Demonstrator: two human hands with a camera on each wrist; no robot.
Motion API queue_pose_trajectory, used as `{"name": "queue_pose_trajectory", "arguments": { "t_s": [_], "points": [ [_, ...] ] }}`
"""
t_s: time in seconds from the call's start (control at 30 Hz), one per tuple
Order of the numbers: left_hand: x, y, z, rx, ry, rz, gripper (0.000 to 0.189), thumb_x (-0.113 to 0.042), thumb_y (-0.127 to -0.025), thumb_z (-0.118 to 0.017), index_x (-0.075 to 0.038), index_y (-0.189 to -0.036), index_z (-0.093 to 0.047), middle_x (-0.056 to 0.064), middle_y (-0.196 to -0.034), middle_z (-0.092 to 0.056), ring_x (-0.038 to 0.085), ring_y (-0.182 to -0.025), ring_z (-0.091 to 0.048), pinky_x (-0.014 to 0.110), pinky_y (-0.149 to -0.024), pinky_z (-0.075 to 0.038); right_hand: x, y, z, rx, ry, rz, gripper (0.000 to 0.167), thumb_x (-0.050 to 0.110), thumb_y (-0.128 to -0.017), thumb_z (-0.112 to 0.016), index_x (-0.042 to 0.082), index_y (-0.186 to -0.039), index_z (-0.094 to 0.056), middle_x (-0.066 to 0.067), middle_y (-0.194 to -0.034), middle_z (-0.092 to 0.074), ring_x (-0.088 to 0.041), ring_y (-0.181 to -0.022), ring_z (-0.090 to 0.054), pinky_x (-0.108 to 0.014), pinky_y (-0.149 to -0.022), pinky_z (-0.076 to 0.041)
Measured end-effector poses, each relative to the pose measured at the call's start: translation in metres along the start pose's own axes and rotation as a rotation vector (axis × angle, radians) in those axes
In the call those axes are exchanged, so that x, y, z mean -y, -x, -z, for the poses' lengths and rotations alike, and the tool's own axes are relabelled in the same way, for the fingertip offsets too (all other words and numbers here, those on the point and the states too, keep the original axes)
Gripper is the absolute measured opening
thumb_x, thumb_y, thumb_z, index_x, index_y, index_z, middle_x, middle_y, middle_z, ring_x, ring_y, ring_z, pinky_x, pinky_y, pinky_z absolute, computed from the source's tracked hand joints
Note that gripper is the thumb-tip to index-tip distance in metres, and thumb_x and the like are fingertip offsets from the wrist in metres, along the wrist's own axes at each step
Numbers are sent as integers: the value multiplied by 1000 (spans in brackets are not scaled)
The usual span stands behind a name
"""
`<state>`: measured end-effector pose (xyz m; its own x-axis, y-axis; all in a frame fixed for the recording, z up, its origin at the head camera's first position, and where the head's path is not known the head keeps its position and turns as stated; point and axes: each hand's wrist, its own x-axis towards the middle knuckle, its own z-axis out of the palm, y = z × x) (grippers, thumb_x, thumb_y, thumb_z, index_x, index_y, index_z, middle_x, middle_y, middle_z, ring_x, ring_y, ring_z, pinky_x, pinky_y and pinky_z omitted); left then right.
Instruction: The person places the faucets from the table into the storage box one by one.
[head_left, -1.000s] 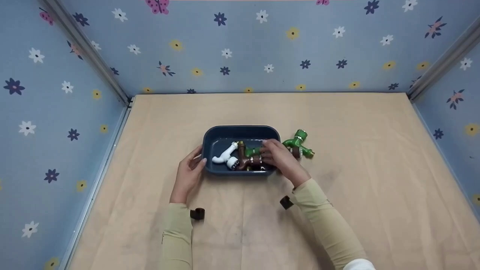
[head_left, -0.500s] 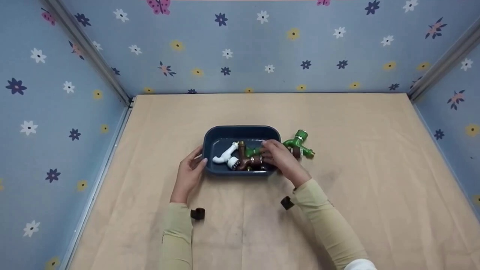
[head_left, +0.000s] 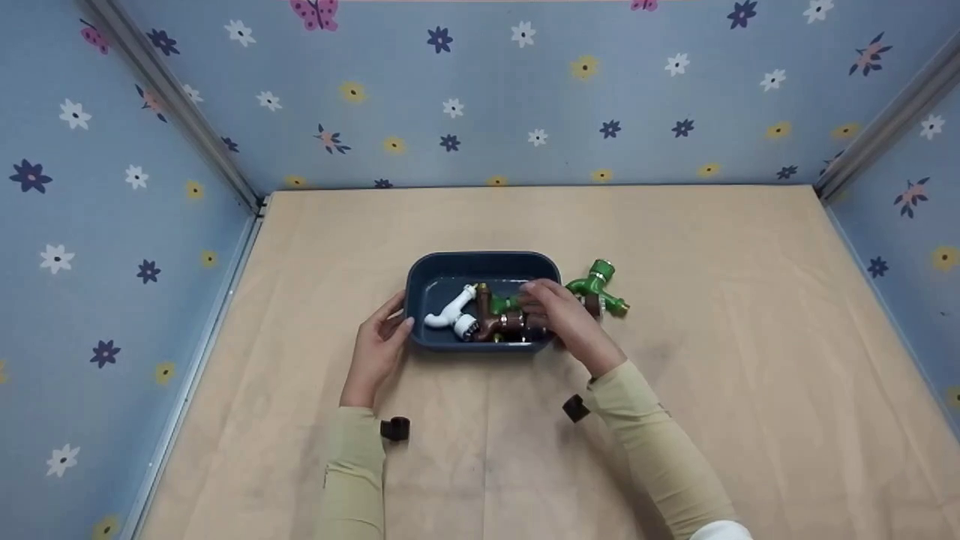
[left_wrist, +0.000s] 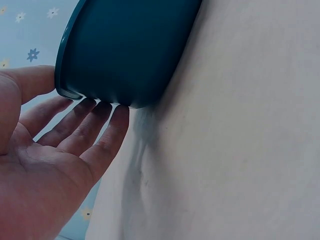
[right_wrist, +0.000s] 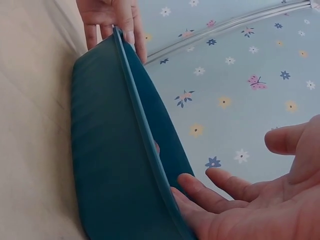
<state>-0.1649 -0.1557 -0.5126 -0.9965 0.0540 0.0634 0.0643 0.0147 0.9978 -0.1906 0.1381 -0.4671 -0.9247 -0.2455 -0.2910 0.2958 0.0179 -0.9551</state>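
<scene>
Nothing much has moved since a second ago: both hands sit at the same ends of the tray, and the only shift is a slight drift of the right hand and its forearm. At the middle of the head view a dark blue tray rests on the tan table. Inside it lie a white tap toward the left, a brown tap beside it and touching it, and part of a green fitting just above the brown one. The left hand is open, its straight fingers laid against the tray's outer wall and the thumb on the rim. The right hand reaches over the tray's right end with fingers loosely spread and relaxed; in the right wrist view its fingertips lie at the rim, and it grips nothing that can be seen. Just right of the tray, out on the table, lies a second green tap, partly hidden behind the right hand. Lower in the frame, two small black pieces show, one by the left sleeve and one by the right sleeve.
</scene>
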Motion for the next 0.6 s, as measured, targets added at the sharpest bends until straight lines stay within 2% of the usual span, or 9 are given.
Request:
{"name": "queue_pose_trajectory", "arguments": {
  "t_s": [0.53, 0.6],
  "points": [
    [-1, 0, -1, -9, -26, 16, 49, 5, -93, -57, 8, -139, -42, 28, -138, -44, 41, -123, -48, 36, -103, -41, 5, 14, 7, 20, -19, 67, 37, 25, -104, -40, -2, -127, -50, -30, -132, -47, -40, -124, -46, -46, -103, -41],
    [7, -1, 1, -16, -30, 11, 49, 2, -94, -58, 4, -140, -44, 24, -139, -46, 37, -123, -49, 32, -101, -43, 5, 16, 9, 19, -17, 70, 37, 26, -104, -41, -2, -127, -50, -29, -132, -47, -39, -124, -47, -45, -102, -41]
  ]
}}
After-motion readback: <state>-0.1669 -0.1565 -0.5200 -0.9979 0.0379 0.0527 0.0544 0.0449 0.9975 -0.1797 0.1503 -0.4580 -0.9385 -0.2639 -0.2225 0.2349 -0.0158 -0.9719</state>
